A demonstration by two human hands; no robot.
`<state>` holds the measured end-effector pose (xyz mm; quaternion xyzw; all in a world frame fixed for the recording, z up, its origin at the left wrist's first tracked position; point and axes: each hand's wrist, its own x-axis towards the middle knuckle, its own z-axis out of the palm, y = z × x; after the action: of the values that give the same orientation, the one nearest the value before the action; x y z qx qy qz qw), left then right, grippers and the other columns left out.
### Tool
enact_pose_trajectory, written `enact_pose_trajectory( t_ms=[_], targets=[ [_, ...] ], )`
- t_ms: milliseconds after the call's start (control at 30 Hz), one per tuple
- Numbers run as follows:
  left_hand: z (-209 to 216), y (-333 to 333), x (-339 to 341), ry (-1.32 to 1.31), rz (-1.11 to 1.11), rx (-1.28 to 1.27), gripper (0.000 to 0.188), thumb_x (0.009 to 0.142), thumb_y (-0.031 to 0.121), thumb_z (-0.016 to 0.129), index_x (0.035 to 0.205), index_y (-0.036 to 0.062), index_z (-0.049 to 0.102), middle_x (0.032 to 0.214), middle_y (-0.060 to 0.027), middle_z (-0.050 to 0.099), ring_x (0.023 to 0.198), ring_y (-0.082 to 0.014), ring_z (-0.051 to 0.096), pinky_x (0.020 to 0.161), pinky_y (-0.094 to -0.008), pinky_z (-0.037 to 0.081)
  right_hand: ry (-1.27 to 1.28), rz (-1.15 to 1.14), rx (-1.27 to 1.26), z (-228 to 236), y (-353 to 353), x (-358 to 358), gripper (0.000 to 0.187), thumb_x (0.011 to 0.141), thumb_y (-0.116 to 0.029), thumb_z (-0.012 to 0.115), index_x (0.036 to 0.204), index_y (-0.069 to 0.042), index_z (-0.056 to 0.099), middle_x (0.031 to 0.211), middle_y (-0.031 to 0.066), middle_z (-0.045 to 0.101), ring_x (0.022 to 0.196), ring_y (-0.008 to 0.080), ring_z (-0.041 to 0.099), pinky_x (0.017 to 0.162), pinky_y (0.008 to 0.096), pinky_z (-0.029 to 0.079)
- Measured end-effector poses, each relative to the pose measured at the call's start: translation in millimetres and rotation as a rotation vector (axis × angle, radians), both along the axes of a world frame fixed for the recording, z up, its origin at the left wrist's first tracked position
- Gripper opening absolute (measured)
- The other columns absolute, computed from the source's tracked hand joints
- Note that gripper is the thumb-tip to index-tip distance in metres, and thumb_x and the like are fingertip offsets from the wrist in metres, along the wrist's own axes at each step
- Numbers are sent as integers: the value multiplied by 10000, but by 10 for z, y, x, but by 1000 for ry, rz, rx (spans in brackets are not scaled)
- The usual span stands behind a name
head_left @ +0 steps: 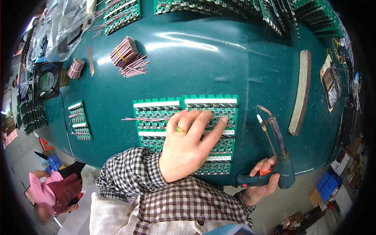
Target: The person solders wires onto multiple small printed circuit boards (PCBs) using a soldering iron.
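Note:
Two green circuit board panels (156, 146) lie side by side on the green work mat, with white connector rows and black parts. Over them reaches my left hand (186, 147), a ring on one finger, its bent fingers down on the boards. A thin wire (214, 117) shows between its index finger and thumb. Several pink-and-dark wires (147, 119) lie across the left panel and run under that hand. At the lower right, my right hand (258, 193) grips the dark green handle of a soldering gun (288, 172). Its tip points up and left, beside the right panel.
Bundled wires (124, 52) and a smaller bundle (76, 68) sit at the far left, near a fan (47, 81). A small board (80, 120) lies left. A curved bar (300, 94) lies right, stacked boards (188, 7) behind. Another person (58, 188) is at lower left.

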<state>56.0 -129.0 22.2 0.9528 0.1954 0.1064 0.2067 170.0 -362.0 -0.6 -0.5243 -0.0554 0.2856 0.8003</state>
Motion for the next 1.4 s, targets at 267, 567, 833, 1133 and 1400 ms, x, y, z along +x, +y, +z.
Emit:
enact_pose_trajectory(
  t_ms=[267, 567, 833, 1133, 1400],
  targets=[
    [25, -8, -41, -2, -14, -6, 585, 690, 59, 682, 1268, 142, 721, 1269, -104, 563, 1143, -287, 548, 1016, -501, 438, 30, -83, 3, -9, -2, -7, 556, 950, -391, 711, 1219, 78, 577, 965, 139, 637, 784, 257, 661, 507, 312, 584],
    [24, -3, -32, -14, -7, -18, 558, 696, 46, 686, 1245, 133, 730, 1261, -104, 581, 1152, -292, 550, 1023, -506, 442, 12, -70, -19, -5, -14, 11, 554, 965, -403, 682, 1227, 72, 571, 952, 131, 630, 783, 255, 650, 522, 311, 574],
    [260, 296, -338, -125, 60, -165, 559, 720, -44, 697, 1262, 93, 698, 1295, -138, 608, 1183, -312, 608, 1010, -487, 482, 15, -9, -7, -26, -20, 45, 525, 997, -399, 644, 1230, 55, 520, 930, 102, 599, 824, 219, 612, 573, 288, 556],
    [169, 1241, -862, -160, 331, 24, 233, 852, -6, 709, 1078, 43, 676, 1058, -114, 668, 977, -325, 664, 835, -390, 532, -2, 78, 34, -103, -101, 151, 412, 1074, -343, 531, 1257, 25, 495, 945, 79, 594, 891, 186, 621, 652, 273, 574],
    [-44, 1527, -585, -46, 96, 350, 150, 864, 82, 709, 996, 73, 639, 995, -68, 607, 909, -279, 624, 765, -403, 498, 60, -27, 17, -117, -47, 143, 395, 1049, -315, 574, 1210, 45, 547, 903, 89, 665, 842, 200, 671, 610, 288, 606]
  ],
)
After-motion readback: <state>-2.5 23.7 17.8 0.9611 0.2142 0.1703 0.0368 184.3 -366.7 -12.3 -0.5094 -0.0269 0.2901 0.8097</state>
